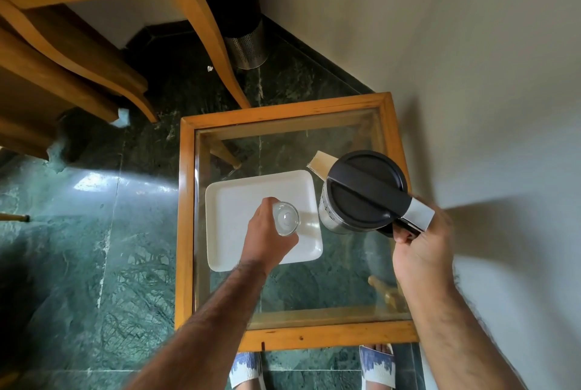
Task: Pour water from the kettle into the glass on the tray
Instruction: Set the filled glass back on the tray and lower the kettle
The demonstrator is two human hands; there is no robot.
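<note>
The clear drinking glass (285,218) stood on the square white tray (239,194), the left hand (267,237) wrapped around it. The right hand (419,243), fingers closed, gripped the handle of the black-lidded steel kettle (361,191), beside the tray over the wood-framed glass table (185,201).

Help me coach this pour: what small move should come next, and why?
Probably swing the kettle leftward over the glass and begin tilting. The right hand grips its handle with the lid level, beside the tray, and the left hand steadies the glass.
</note>
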